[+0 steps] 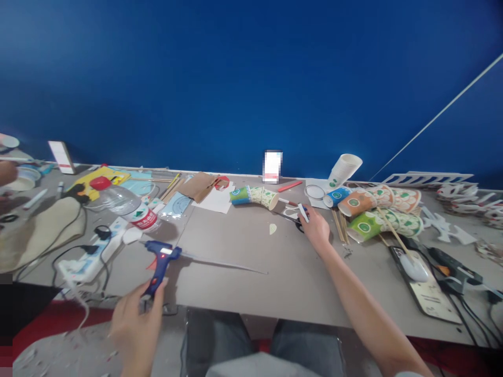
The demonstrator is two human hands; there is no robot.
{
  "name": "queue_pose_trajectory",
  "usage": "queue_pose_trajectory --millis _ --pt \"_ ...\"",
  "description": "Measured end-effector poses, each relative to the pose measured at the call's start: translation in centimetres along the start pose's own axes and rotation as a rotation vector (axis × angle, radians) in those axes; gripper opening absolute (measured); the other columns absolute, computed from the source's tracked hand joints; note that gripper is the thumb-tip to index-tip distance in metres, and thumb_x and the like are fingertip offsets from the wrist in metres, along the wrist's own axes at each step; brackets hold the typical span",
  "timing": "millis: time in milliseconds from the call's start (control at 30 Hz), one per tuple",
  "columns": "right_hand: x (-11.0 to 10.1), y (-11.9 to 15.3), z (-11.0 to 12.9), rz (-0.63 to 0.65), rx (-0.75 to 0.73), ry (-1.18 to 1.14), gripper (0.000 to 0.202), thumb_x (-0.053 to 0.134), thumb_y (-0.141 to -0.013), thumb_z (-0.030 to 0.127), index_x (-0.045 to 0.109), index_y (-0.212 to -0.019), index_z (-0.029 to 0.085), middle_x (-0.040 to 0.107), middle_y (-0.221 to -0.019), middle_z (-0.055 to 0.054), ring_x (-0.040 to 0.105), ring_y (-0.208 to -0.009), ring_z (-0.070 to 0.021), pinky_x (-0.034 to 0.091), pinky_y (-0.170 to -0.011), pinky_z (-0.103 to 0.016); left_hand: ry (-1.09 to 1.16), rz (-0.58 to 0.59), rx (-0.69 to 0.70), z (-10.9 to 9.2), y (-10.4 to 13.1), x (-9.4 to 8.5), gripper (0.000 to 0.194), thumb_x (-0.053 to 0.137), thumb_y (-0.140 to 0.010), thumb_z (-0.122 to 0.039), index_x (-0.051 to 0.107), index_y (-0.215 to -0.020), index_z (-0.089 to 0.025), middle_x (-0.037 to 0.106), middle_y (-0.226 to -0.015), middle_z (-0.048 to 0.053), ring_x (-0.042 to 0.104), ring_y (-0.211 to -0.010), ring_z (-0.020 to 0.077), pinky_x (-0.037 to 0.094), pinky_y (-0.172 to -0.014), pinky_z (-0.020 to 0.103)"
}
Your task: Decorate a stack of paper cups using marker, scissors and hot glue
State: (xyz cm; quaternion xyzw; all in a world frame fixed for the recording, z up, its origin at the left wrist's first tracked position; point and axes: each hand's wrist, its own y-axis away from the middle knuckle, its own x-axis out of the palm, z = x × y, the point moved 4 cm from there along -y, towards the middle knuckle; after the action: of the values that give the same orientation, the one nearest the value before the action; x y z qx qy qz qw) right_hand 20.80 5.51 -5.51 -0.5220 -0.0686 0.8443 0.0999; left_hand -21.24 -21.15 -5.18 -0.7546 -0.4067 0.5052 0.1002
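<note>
Near the front edge of the table, my left hand [135, 322] grips the handle of a blue hot glue gun [160, 264]. Its nozzle points left, and a long translucent glue stick [223, 263] trails from its back to the right. My right hand [316, 228] reaches far across the table, with its fingers closed around a small white-and-blue object [303, 212]. I cannot make out exactly what that object is. Dark scissors [290, 217] lie against these fingers. Just left of them, joined patterned paper cups [253, 196] lie on their side, with a small pale green paper scrap [272, 228] in front.
On the left stand a tilted-looking water bottle [128, 205] and a power strip [96, 254] with cables. More joined cups [383, 222], a phone with a mouse [414, 267] on it and a dark glue gun [454, 267] lie right. A phone [272, 166] leans against the blue wall.
</note>
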Motion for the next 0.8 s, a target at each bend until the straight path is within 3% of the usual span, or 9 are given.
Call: queue_pose_trajectory --millis 200,367,467,533,600,733,800 --pt "0.2 0.3 0.3 -0.034 -0.08 0.005 0.03 0.049 -0.086 0.032 0.062 -0.11 0.019 0.069 -0.097 -0.012 0.059 -0.088 -0.027 0.04 -0.07 -0.033 0.041 -0.108 0.255 -6.8 -0.9 1.2 0.024 0.069 -0.077 -0.026 0.063 -0.098 -0.016 0.07 -0.094 0.011 0.066 -0.084 0.0215 0.051 -0.083 0.035" --pt "-0.9 0.2 0.6 -0.172 -0.146 -0.062 0.03 0.047 -0.085 0.033 0.064 -0.103 0.016 0.066 -0.104 -0.014 0.054 -0.097 -0.0281 0.041 -0.082 -0.037 0.182 -0.152 0.34 -11.0 -1.6 2.6 0.021 0.07 -0.076 -0.022 0.063 -0.095 -0.016 0.071 -0.09 0.01 0.067 -0.081 0.0194 0.052 -0.08 0.034" --pt "-1.4 0.0 0.9 -0.172 -0.158 -0.176 0.029 0.046 -0.084 0.032 0.065 -0.099 0.016 0.066 -0.099 -0.013 0.056 -0.09 -0.0252 0.042 -0.08 -0.036 0.251 -0.147 0.311 -12.5 -1.9 3.4 0.019 0.069 -0.077 -0.025 0.063 -0.093 -0.017 0.071 -0.087 0.009 0.067 -0.078 0.0183 0.053 -0.077 0.033" --pt "-1.4 0.1 1.4 -0.077 -0.164 -0.277 0.028 0.049 -0.081 0.032 0.065 -0.097 0.016 0.067 -0.09 -0.01 0.057 -0.076 -0.0209 0.044 -0.075 -0.034 0.293 -0.132 0.268 -13.3 -2.1 3.8 0.017 0.067 -0.078 -0.027 0.064 -0.091 -0.017 0.071 -0.087 0.009 0.067 -0.078 0.0181 0.054 -0.077 0.033" --pt "-0.8 0.7 2.4 0.115 -0.183 -0.383 0.026 0.051 -0.08 0.032 0.067 -0.094 0.017 0.067 -0.079 -0.006 0.055 -0.063 -0.017 0.045 -0.069 -0.032 0.338 -0.114 0.213 -14.1 -2.3 4.2 0.017 0.067 -0.079 -0.028 0.064 -0.091 -0.017 0.071 -0.088 0.009 0.067 -0.079 0.0178 0.054 -0.078 0.033" --pt "0.4 4.0 6.0 0.564 -0.288 -0.63 0.025 0.059 -0.079 0.037 0.07 -0.094 0.02 0.069 -0.083 -0.004 0.059 -0.069 -0.017 0.047 -0.065 -0.029 0.441 -0.061 0.099 -15.8 -2.3 5.0 0.018 0.067 -0.079 -0.031 0.063 -0.09 -0.017 0.07 -0.089 0.008 0.066 -0.079 0.0169 0.054 -0.078 0.033" --pt "0.5 6.0 8.0 0.74 -0.318 -0.746 0.032 0.062 -0.079 0.04 0.068 -0.105 0.021 0.069 -0.091 -0.005 0.061 -0.072 -0.0172 0.048 -0.063 -0.028 0.472 -0.038 0.094 -16.9 -2.2 5.5 0.017 0.066 -0.079 -0.032 0.062 -0.087 -0.017 0.069 -0.085 0.006 0.065 -0.075 0.0158 0.054 -0.075 0.031"
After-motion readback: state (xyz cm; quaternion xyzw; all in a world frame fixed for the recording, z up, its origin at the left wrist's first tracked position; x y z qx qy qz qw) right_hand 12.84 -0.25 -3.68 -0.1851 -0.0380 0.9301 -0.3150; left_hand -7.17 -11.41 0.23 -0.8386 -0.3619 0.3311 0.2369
